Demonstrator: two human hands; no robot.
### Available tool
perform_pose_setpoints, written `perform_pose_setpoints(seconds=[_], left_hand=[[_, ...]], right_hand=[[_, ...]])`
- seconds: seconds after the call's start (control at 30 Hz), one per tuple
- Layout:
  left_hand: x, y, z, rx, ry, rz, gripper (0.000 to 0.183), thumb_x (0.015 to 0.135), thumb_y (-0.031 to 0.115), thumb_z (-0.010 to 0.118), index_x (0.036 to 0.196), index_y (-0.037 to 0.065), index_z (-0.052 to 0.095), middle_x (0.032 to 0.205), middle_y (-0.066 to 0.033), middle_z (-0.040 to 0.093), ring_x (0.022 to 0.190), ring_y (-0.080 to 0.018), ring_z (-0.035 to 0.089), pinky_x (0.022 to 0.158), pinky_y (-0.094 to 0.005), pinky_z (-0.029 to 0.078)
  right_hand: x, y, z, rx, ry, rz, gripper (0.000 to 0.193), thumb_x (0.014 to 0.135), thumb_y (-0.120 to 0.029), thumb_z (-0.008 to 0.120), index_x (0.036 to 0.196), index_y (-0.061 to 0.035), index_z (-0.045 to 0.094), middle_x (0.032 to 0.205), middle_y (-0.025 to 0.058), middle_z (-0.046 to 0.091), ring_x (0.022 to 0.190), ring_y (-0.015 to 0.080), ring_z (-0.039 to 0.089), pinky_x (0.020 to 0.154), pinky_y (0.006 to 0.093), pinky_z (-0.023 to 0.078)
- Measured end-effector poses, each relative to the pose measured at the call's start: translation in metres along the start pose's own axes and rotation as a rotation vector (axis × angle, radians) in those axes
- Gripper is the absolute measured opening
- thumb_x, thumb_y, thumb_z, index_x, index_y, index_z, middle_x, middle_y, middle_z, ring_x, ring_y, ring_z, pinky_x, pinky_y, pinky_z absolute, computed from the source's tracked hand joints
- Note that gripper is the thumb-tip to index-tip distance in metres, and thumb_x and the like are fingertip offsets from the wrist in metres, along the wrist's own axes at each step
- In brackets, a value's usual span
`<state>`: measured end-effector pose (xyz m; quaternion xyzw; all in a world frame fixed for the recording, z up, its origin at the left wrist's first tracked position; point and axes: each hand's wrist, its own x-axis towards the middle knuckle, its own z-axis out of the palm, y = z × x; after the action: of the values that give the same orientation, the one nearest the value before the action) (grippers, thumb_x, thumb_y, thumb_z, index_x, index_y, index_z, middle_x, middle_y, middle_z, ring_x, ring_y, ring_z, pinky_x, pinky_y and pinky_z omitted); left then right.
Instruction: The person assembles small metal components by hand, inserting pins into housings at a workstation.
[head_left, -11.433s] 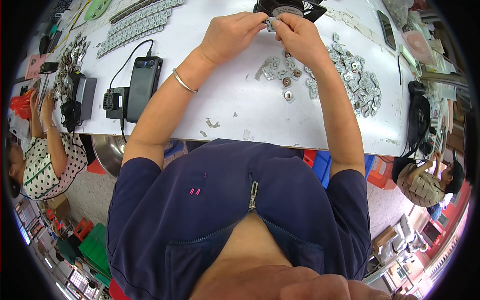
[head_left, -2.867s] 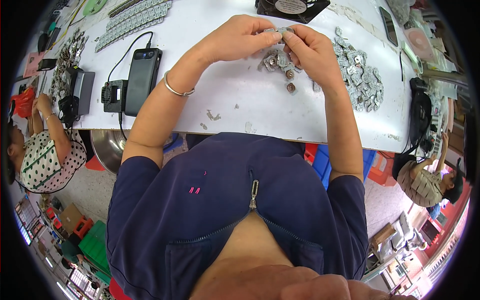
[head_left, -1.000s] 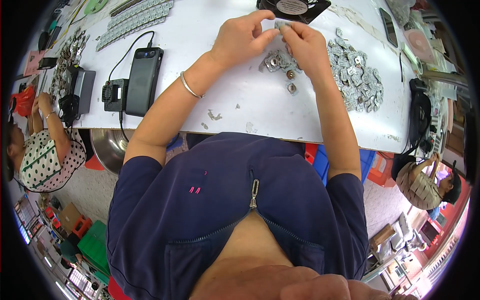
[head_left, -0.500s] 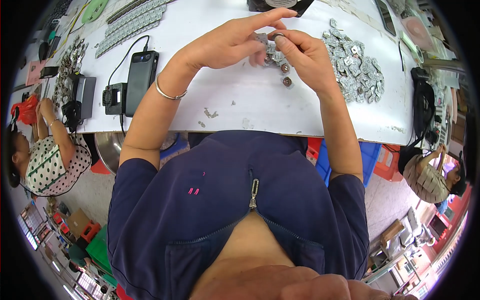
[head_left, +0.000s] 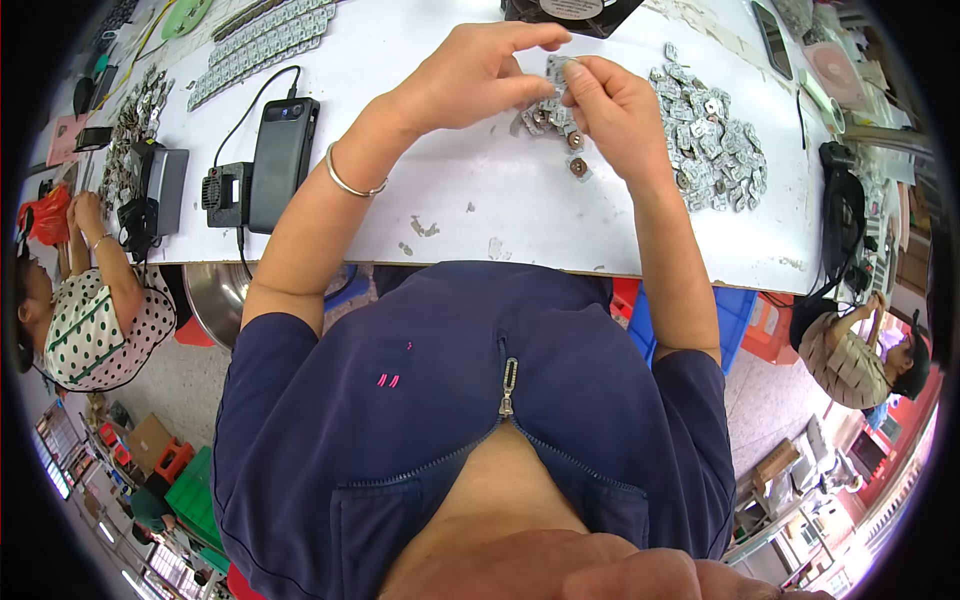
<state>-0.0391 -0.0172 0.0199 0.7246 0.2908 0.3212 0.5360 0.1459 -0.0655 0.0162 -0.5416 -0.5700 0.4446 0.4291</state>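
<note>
My right hand is closed, thumb and fingers pinching a small silvery metal plate that sticks out toward the left. Facing it, my left hand has thumb and forefinger apart, with nothing visible between them; its other fingers are curled. Below the hands lies a small heap of similar metal pieces. Close to that heap, a brown round part rests on the white table. A larger pile of silvery plates spreads to the right of my right hand.
A black fan stands at the far edge. To the left are a black power bank with a cable, rows of metal plates and a grey box. A phone lies far right. Co-workers sit at both sides.
My left hand has drawn slightly left, its fingers now apart from the pieces. The plate in my right hand now shows clearly, where a dark round edge showed at the fingertips before.
</note>
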Motion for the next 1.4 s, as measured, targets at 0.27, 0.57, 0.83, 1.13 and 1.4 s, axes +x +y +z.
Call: perform_pose_setpoints(seconds=[0.27, 0.57, 0.83, 1.13, 1.4], left_hand=[[0.004, -0.016, -0.002, 0.692, 0.268, 0.449, 0.023, 0.079, 0.010, 0.069, 0.101, 0.006, 0.068, 0.089, -0.0088, 0.069, 0.075, -0.0255, 0.066, 0.066, -0.0305, 0.054], [0.011, -0.029, -0.005, 0.841, 0.261, 0.589, 0.022, 0.079, 0.005, 0.071, 0.101, 0.003, 0.067, 0.089, -0.0093, 0.070, 0.071, -0.0244, 0.067, 0.060, -0.0283, 0.055], [0.019, -0.046, -0.004, 0.727, 0.457, 0.489, 0.018, 0.078, 0.011, 0.070, 0.095, 0.008, 0.066, 0.079, -0.0052, 0.067, 0.063, -0.0205, 0.064, 0.054, -0.0292, 0.051], [0.017, -0.042, 0.003, 0.775, 0.530, 0.525, 0.017, 0.078, 0.010, 0.072, 0.093, 0.004, 0.067, 0.080, -0.0072, 0.068, 0.060, -0.0192, 0.063, 0.052, -0.0290, 0.051], [0.001, -0.026, 0.024, 0.359, 0.406, 0.151, 0.012, 0.084, 0.011, 0.068, 0.091, 0.001, 0.067, 0.075, -0.0074, 0.066, 0.058, -0.0122, 0.058, 0.053, -0.0228, 0.046]], right_hand=[[0.009, 0.001, -0.006, 0.061, -0.022, 0.078, 0.026, 0.094, -0.026, 0.058, 0.090, -0.0021, 0.068, 0.067, -0.0017, 0.060, 0.056, 0.0031, 0.048, 0.049, 0.0205, 0.039], [0.018, 0.003, -0.004, 0.000, -0.037, 0.100, 0.028, 0.093, -0.026, 0.056, 0.086, -0.0003, 0.066, 0.066, -0.0013, 0.057, 0.057, 0.0052, 0.046, 0.051, 0.0236, 0.039], [0.042, 0.009, 0.003, -0.133, 0.075, 0.003, 0.028, 0.092, -0.026, 0.057, 0.087, -0.0007, 0.067, 0.065, -0.0008, 0.058, 0.059, 0.0067, 0.048, 0.055, 0.0256, 0.041], [0.045, 0.003, 0.013, -0.036, 0.108, -0.004, 0.026, 0.094, -0.024, 0.058, 0.081, -0.0017, 0.063, 0.061, -0.0031, 0.052, 0.051, 0.0037, 0.045, 0.046, 0.0211, 0.035], [0.010, 0.008, -0.003, -0.253, 0.045, 0.046, 0.025, 0.090, -0.022, 0.058, 0.087, 0.0017, 0.066, 0.064, 0.0057, 0.060, 0.056, 0.0101, 0.054, 0.055, 0.0257, 0.044]])
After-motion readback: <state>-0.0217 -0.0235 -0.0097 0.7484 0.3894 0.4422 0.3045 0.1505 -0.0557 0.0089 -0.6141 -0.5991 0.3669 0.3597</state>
